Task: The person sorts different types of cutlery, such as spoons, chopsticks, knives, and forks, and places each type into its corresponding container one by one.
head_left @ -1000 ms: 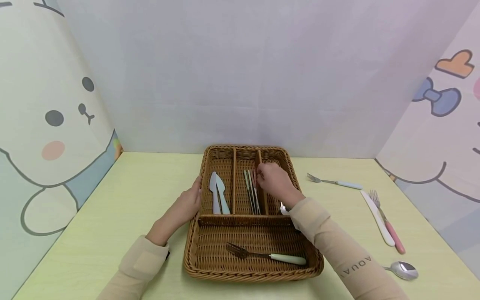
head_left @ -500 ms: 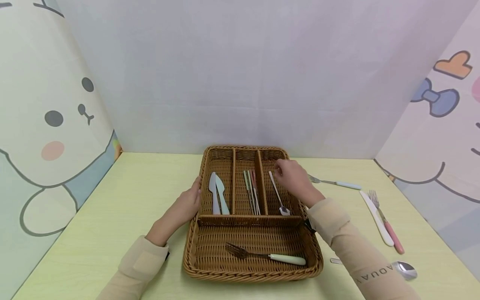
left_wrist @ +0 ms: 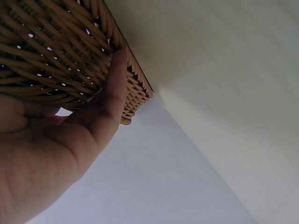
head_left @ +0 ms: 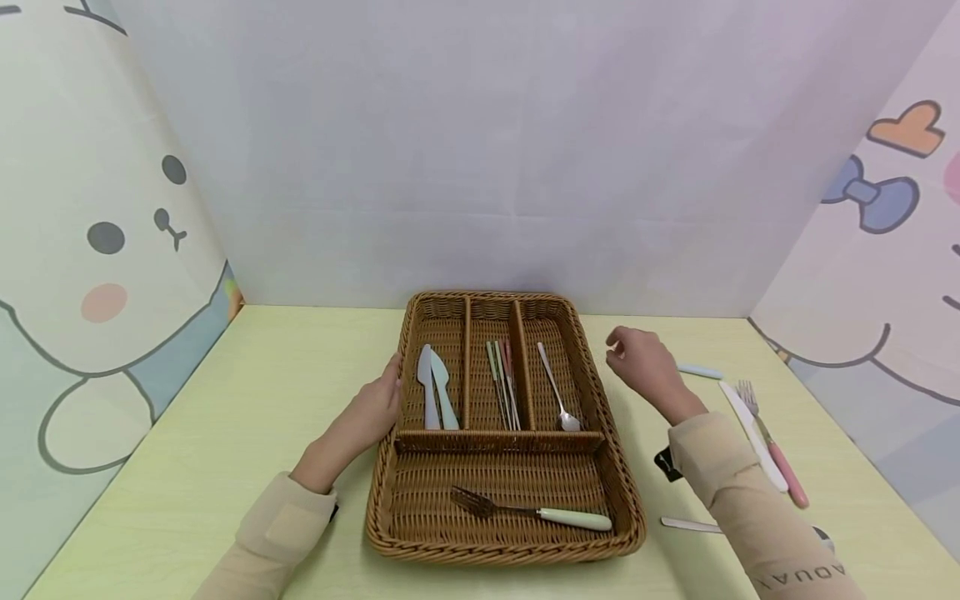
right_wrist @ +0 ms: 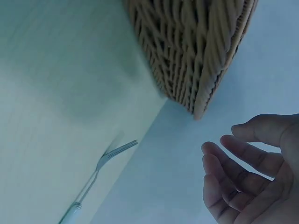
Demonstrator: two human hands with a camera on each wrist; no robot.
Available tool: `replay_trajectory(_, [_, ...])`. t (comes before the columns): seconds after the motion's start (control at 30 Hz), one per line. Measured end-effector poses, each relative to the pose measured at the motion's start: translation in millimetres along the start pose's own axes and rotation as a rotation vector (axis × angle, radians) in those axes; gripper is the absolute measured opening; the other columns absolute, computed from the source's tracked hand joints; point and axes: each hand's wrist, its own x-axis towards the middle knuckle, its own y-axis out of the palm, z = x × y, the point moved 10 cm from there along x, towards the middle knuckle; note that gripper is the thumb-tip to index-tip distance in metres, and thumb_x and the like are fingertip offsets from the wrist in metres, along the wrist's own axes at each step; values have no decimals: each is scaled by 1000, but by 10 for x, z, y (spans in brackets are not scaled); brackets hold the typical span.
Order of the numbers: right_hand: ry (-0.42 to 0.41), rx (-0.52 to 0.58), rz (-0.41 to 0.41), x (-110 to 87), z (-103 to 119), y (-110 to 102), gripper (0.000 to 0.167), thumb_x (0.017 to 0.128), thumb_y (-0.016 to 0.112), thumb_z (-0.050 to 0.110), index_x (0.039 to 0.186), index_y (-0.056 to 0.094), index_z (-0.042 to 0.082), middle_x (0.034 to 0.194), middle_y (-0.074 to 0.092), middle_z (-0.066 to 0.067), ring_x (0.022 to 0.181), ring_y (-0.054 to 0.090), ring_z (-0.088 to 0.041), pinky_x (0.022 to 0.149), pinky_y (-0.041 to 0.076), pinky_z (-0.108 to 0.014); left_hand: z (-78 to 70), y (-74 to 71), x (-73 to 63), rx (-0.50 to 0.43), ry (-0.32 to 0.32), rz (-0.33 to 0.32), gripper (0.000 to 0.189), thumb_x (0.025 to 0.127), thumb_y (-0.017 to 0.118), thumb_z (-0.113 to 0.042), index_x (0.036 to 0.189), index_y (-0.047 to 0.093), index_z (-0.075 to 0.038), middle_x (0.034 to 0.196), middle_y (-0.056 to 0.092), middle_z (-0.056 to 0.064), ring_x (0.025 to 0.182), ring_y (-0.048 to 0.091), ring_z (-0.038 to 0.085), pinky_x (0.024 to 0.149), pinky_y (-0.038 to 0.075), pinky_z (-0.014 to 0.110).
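Note:
At the left rim of the brown wicker cutlery basket (head_left: pixel 510 550), my left hand (head_left: pixel 372 404) holds the side. The left wrist view has one finger of that hand (left_wrist: pixel 56 144) lying along the woven outer wall. To the right of the basket, my right hand (head_left: pixel 643 367) hovers over the table with fingers loosely bent and nothing in them. A fork with a pale blue handle (head_left: pixel 699 371) is partly hidden behind it; its tines show in the right wrist view. Inside the basket's right compartment lies a small spoon (head_left: pixel 567 421).
The basket also holds two butter knives (head_left: pixel 427 375), several thin utensils with green and red ends (head_left: pixel 504 387) and a green-handled fork (head_left: pixel 573 518). On the table's right lie a white knife (head_left: pixel 742 408), a pink-handled fork (head_left: pixel 786 471) and a spoon (head_left: pixel 690 524) half under the sleeve.
My right hand has moved right, from the basket's middle divider, across the right compartment and out beyond the rim. The small spoon now shows fully. The left hand stays at the rim.

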Motion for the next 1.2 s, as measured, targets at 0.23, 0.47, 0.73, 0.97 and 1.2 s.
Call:
replay_trajectory(0.23, [34, -16, -6, -120, -421, -29, 26, 83, 48, 5, 101, 61, -9, 87, 64, -25, 58, 57, -24, 45, 42, -30, -11, -9, -11, -2, 1, -1, 49, 100, 24, -12, 143, 11, 10, 67, 45, 5, 64, 52, 17, 74, 48, 39])
replay_trajectory(0.47, [125, -28, 33, -267, -856, -39, 29, 80, 49, 5, 102, 59, -12, 87, 63, -26, 68, 60, -31, 51, 46, -36, -33, -26, -17, -6, 10, -5, 49, 100, 24, -12, 142, 11, 10, 72, 50, 9, 71, 56, 20, 78, 49, 42])
replay_trajectory(0.73, [215, -80, 95, -472, -1274, -77, 32, 80, 52, 7, 104, 55, -14, 88, 60, -28, 75, 58, -36, 54, 47, -41, -32, -32, -14, 5, 19, -18, 49, 100, 24, -11, 142, 12, 11, 84, 57, 20, 71, 58, 22, 75, 50, 41])
replay_trajectory(0.97, [316, -95, 178, -655, -1655, -75, 38, 80, 54, 10, 109, 50, -16, 103, 54, -36, 83, 56, -44, 54, 47, -42, -24, -24, -6, 5, 28, -28, 48, 100, 24, -11, 142, 13, 11, 121, 51, 34, 91, 61, 31, 82, 50, 45])
replay_trajectory(1.2, [356, -120, 223, -777, -1885, -80, 38, 75, 55, 10, 102, 49, -17, 100, 51, -38, 75, 54, -42, 51, 45, -40, -29, -25, -19, 0, 30, -28, 48, 100, 24, -11, 142, 13, 12, 122, 50, 34, 93, 61, 32, 84, 50, 46])
